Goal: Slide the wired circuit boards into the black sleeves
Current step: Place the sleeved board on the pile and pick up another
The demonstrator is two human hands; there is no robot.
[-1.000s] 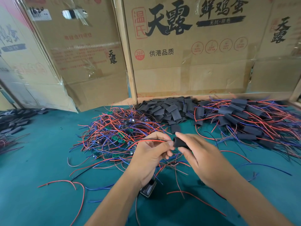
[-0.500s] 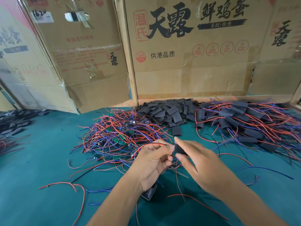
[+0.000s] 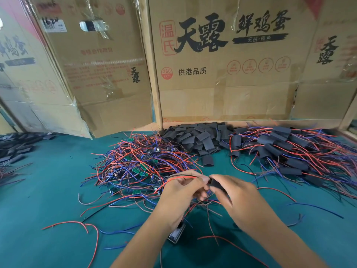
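The right hand (image 3: 239, 198) pinches a black sleeve (image 3: 216, 183) between thumb and forefinger, its mouth turned toward the left hand (image 3: 183, 192), probably so the opening stays steady and easy to reach. The left fingers (image 3: 199, 182) are curled around red and black wires (image 3: 181, 176) that run straight into the sleeve's mouth; the circuit board itself is hidden between the two sets of fingertips, so how far in it sits cannot be told. Both hands hover above the green worktop (image 3: 48, 190). Beyond the left fingers lies the tangle of unsleeved boards (image 3: 139, 167); beyond the right fingers, the loose sleeves (image 3: 197, 138) and the finished pieces (image 3: 289, 149), each heap within easy reach.
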